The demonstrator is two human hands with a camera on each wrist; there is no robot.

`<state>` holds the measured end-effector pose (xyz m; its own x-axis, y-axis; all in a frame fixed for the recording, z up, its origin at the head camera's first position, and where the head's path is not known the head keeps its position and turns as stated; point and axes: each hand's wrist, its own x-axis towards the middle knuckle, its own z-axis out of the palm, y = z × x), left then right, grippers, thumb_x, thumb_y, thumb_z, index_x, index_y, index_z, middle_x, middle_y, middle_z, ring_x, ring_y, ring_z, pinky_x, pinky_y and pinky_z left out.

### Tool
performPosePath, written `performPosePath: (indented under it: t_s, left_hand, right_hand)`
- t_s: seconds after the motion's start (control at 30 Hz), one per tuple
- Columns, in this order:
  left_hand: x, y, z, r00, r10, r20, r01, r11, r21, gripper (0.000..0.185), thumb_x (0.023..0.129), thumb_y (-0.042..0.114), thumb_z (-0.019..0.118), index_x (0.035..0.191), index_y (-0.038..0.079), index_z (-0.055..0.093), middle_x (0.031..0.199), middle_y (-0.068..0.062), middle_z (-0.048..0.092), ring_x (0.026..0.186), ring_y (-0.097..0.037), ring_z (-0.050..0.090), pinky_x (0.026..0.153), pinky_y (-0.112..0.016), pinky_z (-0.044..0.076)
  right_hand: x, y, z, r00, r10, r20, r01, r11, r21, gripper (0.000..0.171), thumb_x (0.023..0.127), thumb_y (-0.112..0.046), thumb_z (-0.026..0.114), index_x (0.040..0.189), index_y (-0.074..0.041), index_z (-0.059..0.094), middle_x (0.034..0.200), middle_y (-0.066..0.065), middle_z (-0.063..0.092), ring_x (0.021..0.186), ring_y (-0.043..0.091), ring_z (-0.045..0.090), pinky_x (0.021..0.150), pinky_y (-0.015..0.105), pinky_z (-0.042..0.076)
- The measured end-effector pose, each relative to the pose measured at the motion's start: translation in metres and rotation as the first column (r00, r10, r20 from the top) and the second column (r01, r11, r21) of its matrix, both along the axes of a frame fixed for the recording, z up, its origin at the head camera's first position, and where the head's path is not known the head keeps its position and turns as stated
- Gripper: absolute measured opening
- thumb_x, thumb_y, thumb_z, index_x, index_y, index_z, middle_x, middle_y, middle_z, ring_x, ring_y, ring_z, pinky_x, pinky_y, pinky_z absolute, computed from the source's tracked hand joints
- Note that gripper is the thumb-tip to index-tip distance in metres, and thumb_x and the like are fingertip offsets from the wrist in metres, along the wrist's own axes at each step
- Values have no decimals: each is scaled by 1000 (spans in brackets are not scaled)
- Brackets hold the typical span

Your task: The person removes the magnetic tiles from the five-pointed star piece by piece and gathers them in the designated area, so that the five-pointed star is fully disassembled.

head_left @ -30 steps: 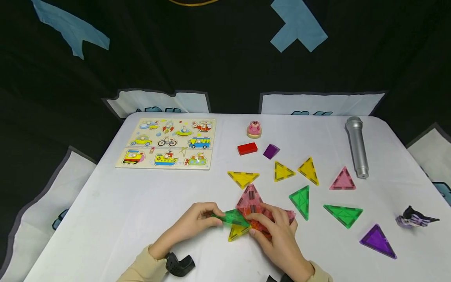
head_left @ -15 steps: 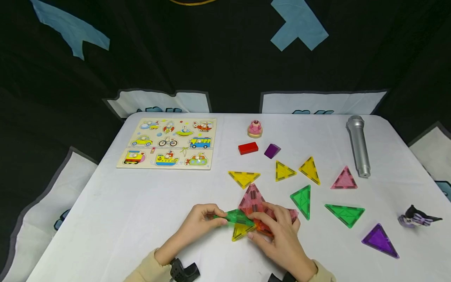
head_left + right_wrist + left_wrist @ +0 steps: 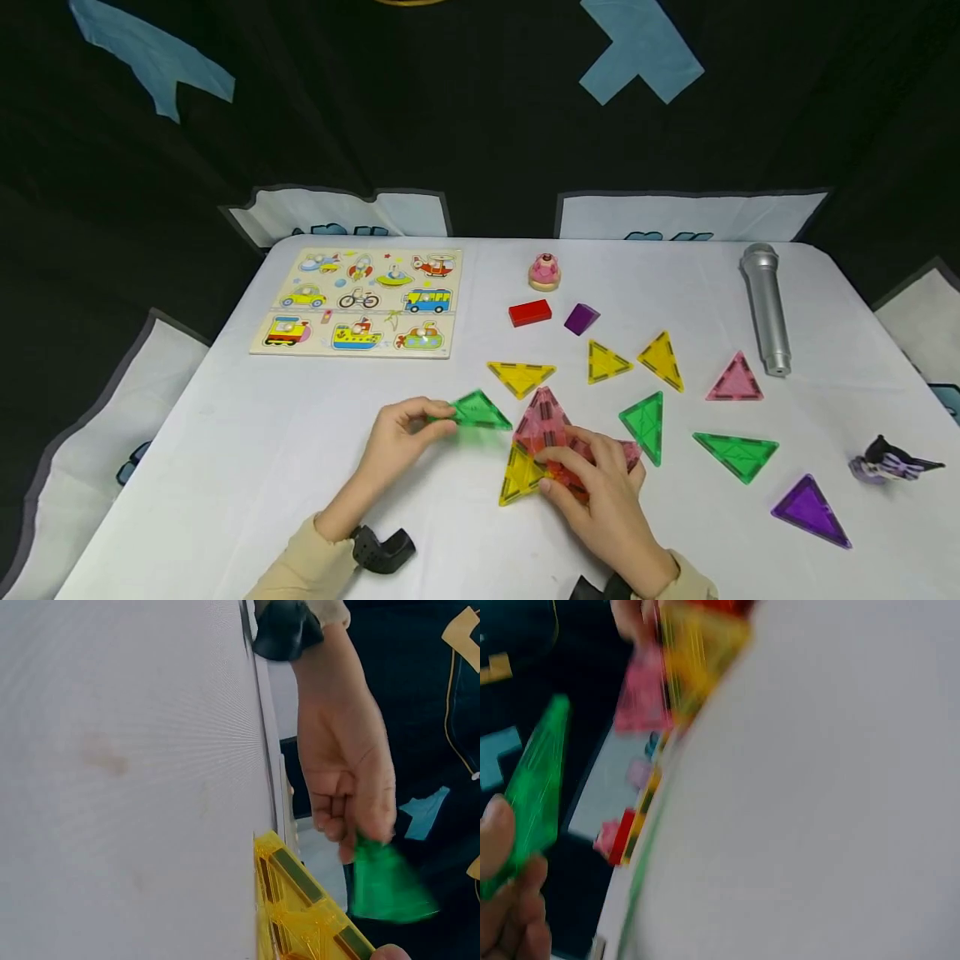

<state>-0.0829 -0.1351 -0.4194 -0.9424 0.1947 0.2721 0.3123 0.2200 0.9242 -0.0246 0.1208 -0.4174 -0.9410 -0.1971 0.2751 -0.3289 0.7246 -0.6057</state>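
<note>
Both my hands are busy on the white table [image 3: 247,467]. My right hand [image 3: 600,492] presses down on a bunch of stuck-together tiles, with fingers curled over the orange tile [image 3: 558,482], and a yellow tile [image 3: 520,477] and pink tile [image 3: 542,414] poke out. My left hand [image 3: 401,437] pinches a green triangle tile [image 3: 477,412] just left of the pink one, held up off the bunch. Farther away lie more loose triangles, a red block [image 3: 529,312], and the puzzle board [image 3: 360,303]
</note>
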Motion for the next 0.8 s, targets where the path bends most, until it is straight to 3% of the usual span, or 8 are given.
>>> performPosePath:
  t_s: [0.1,0.2,0.37,0.47,0.57,0.67,0.73,0.8]
  left_hand:
    - [-8,-7,-1,977,206,-57,-212,965,-151,15,71,7,75,85,5,72,88,-6,68,76,-13,58,66,-26,48]
    - [-9,-11,-3,967,241,-78,-254,914,-316,22,71,11,77,91,7,71,99,-8,66,88,-19,56,72,-32,47]
    - [-3,-5,-3,971,171,-168,-227,878,-421,45,65,20,81,106,8,65,121,-12,55,108,-28,46,87,-45,36]
    - [9,10,-1,977,37,-211,-135,870,-474,58,60,36,82,109,11,62,113,-4,54,106,-22,44,89,-45,33]
    - [24,27,-1,972,-147,-184,11,810,-586,72,58,54,77,115,13,58,109,2,49,104,-17,41,86,-41,32]
    - [33,37,-2,965,-218,-143,74,754,-652,68,63,53,75,117,16,58,107,3,47,104,-15,39,86,-39,31]
    - [34,38,-3,973,-191,-131,66,768,-637,55,66,43,77,112,17,62,103,6,52,101,-13,41,87,-38,30]
    - [32,36,-3,983,-146,-112,57,820,-570,41,68,33,78,104,17,67,95,9,57,95,-10,45,87,-38,30]
  right_hand:
    - [1,1,1,1000,-6,8,6,1000,6,25,74,-27,75,97,-32,66,122,9,48,114,27,34,74,52,16]
    - [2,1,1,1000,-4,11,4,1000,8,25,74,-28,75,98,-32,66,122,9,48,114,27,34,73,50,17]
    - [3,-1,2,1000,13,25,-14,1000,3,30,73,-25,76,101,-32,65,124,7,47,114,26,33,72,48,16]
    - [4,-2,3,999,24,27,-24,1000,4,34,72,-22,77,102,-33,65,125,7,46,113,24,34,71,46,17]
    - [6,-3,2,999,39,18,-40,999,11,36,72,-20,77,103,-33,65,125,8,46,112,24,35,70,44,17]
    - [6,-4,2,999,53,0,-53,998,15,36,72,-19,77,103,-32,65,124,9,47,112,24,36,69,43,17]
    - [6,-4,2,998,54,-14,-54,998,23,37,71,-19,78,103,-32,65,124,9,47,112,24,37,68,42,17]
    - [6,-4,2,998,48,-29,-47,998,31,37,69,-19,79,102,-31,66,123,10,47,111,24,37,67,41,17]
